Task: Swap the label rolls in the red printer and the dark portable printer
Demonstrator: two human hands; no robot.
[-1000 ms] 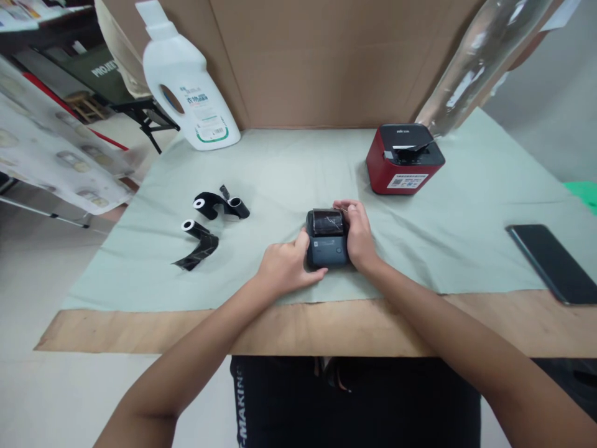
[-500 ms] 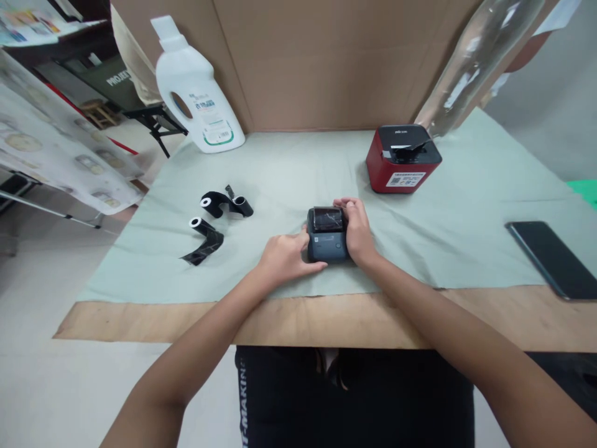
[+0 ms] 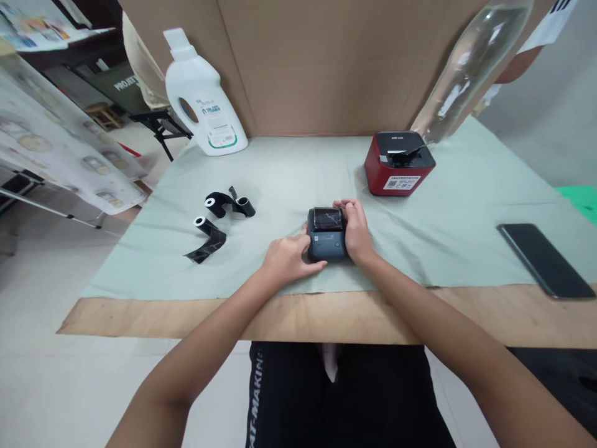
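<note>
A small dark label printer with a glossy black top panel rests on the pale green cloth, close to the table's front edge. My left hand grips its left side, thumb along the near edge and fingers behind the left edge. Against its right side lies my right hand, fingers curled round the far right corner. Both hands touch the printer, and their fingertips are partly hidden by it. Two loosely unwound black rolls, a nearer one and a farther one, lie to the left.
At the back right stands a red and black box-shaped printer, with a clear plastic bottle tilted behind it. A white detergent bottle stands at the back left. A phone lies far right. A cardboard panel borders the back.
The camera view has shifted slightly. Both hands stay on the label printer in nearly the same hold, and the things on the cloth have not visibly moved.
</note>
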